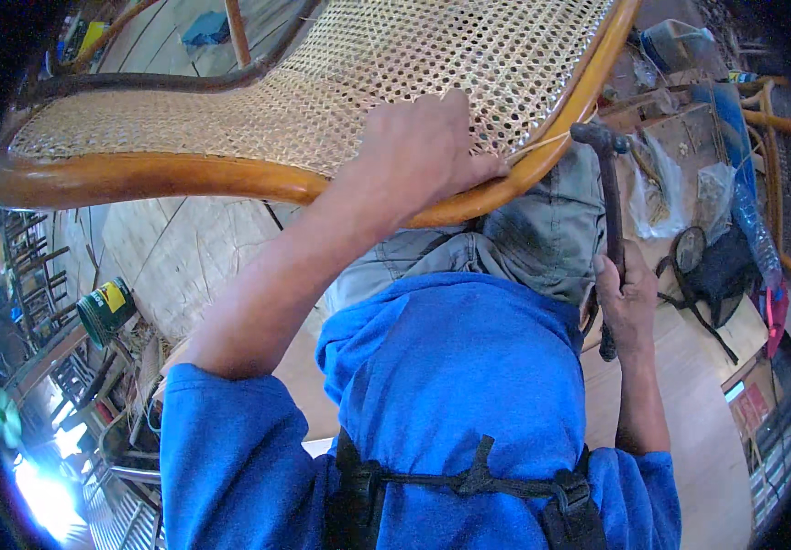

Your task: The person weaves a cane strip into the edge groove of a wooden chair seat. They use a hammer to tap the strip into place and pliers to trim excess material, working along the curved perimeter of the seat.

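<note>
A curved panel of pale openwork cane [322, 105], edged by a glossy orange-brown rim [203, 181], lies across grey-trousered legs [547, 215], probably for support; the right hand's [629, 298] grip wraps a slender dark hammer [610, 192], head up; the left hand [418, 147] braces the near edge, whether pinching I cannot tell; a thin pale strand [544, 145] crosses the rim.

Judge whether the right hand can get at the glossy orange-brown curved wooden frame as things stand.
Probably yes: the right hand grips a dark, long-handled hammer whose head appears beside the frame; only a thin pale strand stretches between them.
</note>
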Demonstrator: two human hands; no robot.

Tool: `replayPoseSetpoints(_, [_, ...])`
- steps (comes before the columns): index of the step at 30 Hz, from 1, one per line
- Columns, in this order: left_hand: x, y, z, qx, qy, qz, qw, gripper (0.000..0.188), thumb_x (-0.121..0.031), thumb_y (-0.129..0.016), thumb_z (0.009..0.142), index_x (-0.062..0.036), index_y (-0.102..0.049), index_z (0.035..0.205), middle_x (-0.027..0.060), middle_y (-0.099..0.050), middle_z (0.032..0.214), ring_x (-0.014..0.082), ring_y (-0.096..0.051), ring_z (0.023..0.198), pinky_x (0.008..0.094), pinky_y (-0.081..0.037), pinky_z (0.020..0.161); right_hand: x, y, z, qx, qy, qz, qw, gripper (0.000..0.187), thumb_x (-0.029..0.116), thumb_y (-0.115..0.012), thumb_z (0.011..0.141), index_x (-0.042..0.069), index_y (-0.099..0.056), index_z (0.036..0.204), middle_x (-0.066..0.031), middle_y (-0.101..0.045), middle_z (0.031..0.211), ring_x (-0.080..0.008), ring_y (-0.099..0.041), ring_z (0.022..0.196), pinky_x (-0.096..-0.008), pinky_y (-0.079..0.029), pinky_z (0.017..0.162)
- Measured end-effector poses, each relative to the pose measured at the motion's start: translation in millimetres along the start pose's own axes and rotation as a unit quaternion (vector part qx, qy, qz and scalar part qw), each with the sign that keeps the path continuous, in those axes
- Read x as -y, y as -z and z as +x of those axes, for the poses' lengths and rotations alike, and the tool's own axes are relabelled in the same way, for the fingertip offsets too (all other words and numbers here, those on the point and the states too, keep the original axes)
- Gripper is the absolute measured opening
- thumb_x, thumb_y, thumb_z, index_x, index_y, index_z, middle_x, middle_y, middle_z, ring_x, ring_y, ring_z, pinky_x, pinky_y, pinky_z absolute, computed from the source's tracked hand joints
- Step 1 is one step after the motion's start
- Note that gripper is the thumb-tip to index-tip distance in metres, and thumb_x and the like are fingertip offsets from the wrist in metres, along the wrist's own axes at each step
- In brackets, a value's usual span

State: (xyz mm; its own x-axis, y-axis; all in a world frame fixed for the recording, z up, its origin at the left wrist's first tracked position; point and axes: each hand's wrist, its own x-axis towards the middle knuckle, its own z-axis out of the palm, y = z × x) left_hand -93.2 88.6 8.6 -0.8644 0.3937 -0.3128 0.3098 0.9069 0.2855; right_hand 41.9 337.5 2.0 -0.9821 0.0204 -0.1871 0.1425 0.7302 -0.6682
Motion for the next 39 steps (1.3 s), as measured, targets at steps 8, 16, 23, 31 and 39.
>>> replayPoseSetpoints(8, [1,4,-15,0.027,0.001,0.028,0.999,0.051,-0.048,-0.060,0.075,-0.0002,-0.053,0.092,0.0205,-0.063,0.088,0.0353,-0.063,0.083,0.0474,-0.049,0.070,-2,0,1,0.037,-0.015,0.010,0.999,0.021,0.015,-0.063,0.080,0.002,-0.054,0.093,-0.0127,-0.055,0.066,-0.0241,-0.054,0.057,-0.0329,-0.043,0.054])
replayPoseSetpoints(16, [38,45,-22,-0.113,-0.054,-0.028,0.992,0.036,-0.037,-0.057,0.081,-0.0015,-0.055,0.089,0.0132,-0.061,0.079,0.0250,-0.062,0.069,0.0374,-0.049,0.061,16,-12,9,0.198,0.166,-0.081,0.963,0.035,0.031,-0.070,0.072,0.010,-0.061,0.099,-0.0104,-0.059,0.084,-0.0290,-0.060,0.076,-0.0382,-0.048,0.064])
replayPoseSetpoints(23, [18,17,-7,0.103,-0.024,-0.865,0.490,0.070,-0.061,-0.034,0.088,0.0008,-0.049,0.117,0.0106,-0.058,0.107,0.0267,-0.059,0.091,0.0361,-0.048,0.076,43,-29,35,0.070,0.289,0.013,0.955,0.019,0.016,-0.066,0.077,0.007,-0.061,0.094,-0.0097,-0.061,0.088,-0.0282,-0.059,0.080,-0.0367,-0.048,0.072])
replayPoseSetpoints(31, [-24,-24,-3,0.146,-0.065,-0.972,0.171,0.089,-0.071,-0.026,0.083,0.0039,-0.037,0.130,0.0219,-0.044,0.130,0.0361,-0.042,0.120,0.0475,-0.033,0.100,70,-15,68,-0.122,0.164,0.115,0.972,0.018,0.000,-0.060,0.078,0.004,-0.061,0.095,-0.0105,-0.063,0.085,-0.0241,-0.060,0.080,-0.0319,-0.048,0.071])
replayPoseSetpoints(39, [-31,-36,-1,0.138,-0.102,-0.979,0.115,0.092,-0.073,-0.023,0.082,0.0037,-0.036,0.131,0.0217,-0.039,0.135,0.0296,-0.044,0.118,0.0395,-0.037,0.098,89,-27,75,-0.131,0.172,0.013,0.976,0.026,0.004,-0.067,0.071,0.007,-0.061,0.096,-0.0087,-0.060,0.090,-0.0262,-0.055,0.087,-0.0356,-0.045,0.080])
